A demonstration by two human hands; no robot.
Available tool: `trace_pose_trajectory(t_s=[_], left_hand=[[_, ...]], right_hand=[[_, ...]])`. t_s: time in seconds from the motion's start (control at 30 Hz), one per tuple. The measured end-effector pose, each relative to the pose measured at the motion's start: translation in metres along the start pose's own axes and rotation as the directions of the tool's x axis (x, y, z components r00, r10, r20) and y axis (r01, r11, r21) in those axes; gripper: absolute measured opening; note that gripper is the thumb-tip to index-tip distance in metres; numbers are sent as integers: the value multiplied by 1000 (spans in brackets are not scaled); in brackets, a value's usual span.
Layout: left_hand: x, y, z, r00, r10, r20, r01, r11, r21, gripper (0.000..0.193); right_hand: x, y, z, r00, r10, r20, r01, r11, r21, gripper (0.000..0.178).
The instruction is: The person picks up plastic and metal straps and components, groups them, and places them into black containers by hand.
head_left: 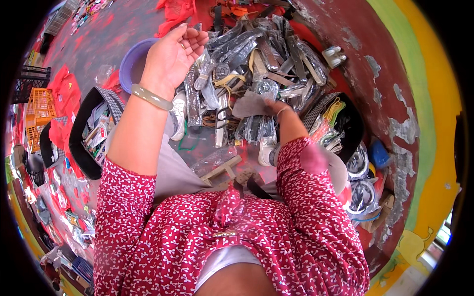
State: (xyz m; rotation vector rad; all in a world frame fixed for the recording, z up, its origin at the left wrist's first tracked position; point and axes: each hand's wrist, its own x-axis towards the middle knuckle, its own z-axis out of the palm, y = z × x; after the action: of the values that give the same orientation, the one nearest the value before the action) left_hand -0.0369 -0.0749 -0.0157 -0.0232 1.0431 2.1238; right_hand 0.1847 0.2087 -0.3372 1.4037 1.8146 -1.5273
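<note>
Grey cloth (pixel 249 105) we're gripping with right fingers (pixel 270 103); left fingers (pixel 193 40) half-wide, looking empty; wrapped belts (pixel 269 52) lying close, likely for easy reach.

Belts (pixel 296 59) heaped ahead, basin (pixel 127 69) at left; left box (pixel 79 140), right box (pixel 316 111) flanking legs (pixel 173 170).
</note>
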Motion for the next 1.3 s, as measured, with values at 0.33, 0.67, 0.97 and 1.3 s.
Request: trace_pose_trajectory(t_s=[0.33,0.67,0.97,1.3], left_hand=[[-25,4,-8,1000,-19,5,19,997,77,20],[-18,-16,3,988,-125,94,58,849,525,24],[-9,-54,11,901,-191,389,-376,99,921,42],[-16,-54,50,928,-262,265,-252,85,964,27]], right_hand=[[-71,-72,137,845,-449,-291,335,867,-369,28],[-138,-110,137,727,-573,-379,532,818,-217,19],[-189,-181,48,519,-818,249,213,405,889,17],[47,-3,-19,886,421,-191,85,259,962,15]])
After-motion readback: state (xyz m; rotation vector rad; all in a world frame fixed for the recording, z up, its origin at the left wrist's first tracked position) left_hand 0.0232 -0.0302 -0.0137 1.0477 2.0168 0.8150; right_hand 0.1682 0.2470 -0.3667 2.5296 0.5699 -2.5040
